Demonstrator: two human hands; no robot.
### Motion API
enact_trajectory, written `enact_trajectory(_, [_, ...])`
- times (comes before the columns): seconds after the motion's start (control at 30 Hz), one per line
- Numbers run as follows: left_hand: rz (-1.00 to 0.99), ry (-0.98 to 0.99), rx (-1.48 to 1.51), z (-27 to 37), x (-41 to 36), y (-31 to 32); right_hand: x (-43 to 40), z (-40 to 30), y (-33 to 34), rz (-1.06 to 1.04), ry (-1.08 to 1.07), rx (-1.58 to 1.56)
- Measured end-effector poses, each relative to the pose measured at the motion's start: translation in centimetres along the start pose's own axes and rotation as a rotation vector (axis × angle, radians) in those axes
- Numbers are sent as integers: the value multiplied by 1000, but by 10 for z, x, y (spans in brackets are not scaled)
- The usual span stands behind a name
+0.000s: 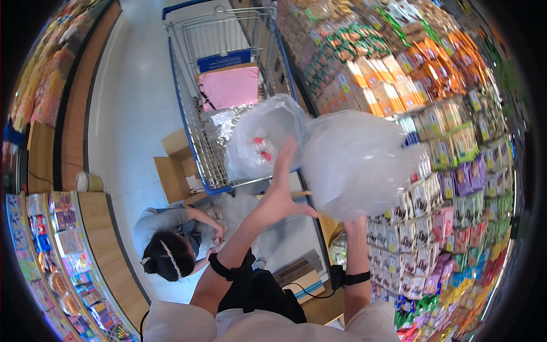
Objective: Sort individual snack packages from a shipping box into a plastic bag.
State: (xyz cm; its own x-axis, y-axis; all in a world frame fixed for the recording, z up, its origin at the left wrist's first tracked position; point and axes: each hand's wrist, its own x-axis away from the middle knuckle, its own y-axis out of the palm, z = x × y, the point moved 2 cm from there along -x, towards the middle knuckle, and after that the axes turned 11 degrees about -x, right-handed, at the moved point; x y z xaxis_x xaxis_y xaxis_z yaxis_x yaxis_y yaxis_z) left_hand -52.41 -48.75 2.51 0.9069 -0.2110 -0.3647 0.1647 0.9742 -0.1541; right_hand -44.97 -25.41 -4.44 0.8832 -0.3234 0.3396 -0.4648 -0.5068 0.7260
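Observation:
A large, puffed-up translucent plastic bag (357,162) is held up in front of the snack shelves, blurred at its edges. My right hand (354,223) is under its lower side and appears to grip it; most of the fingers are hidden behind the plastic. To the left of that bag, my left hand (277,199) is raised with thumb and fingers spread and nothing in it. Beyond my left fingertips, a second clear plastic bag (243,154) with small red items inside rests in the near end of a wire shopping cart (181,111).
A pink sheet (230,87) lies farther up the cart. An open cardboard box (169,173) stands beside the cart. A person (171,252) crouches at my left, hands on clear plastic. Packed snack shelves (410,231) line the right; low display shelves (81,256) run along the left.

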Motion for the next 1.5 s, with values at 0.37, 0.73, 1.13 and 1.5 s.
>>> enact_trajectory(0.37, [-54,-675,147,-4,148,54,149,-3,-168,470,154,-197])
enact_trajectory(0.73, [-57,-813,255,-12,308,87,256,26,-226,224,-460,958])
enact_trajectory(1.13, [-455,-561,-515,-68,399,131,374,84,-310,554,-52,316])
enact_trajectory(1.5, [-403,-853,-129,-18,442,153,429,79,-340,942,-331,280])
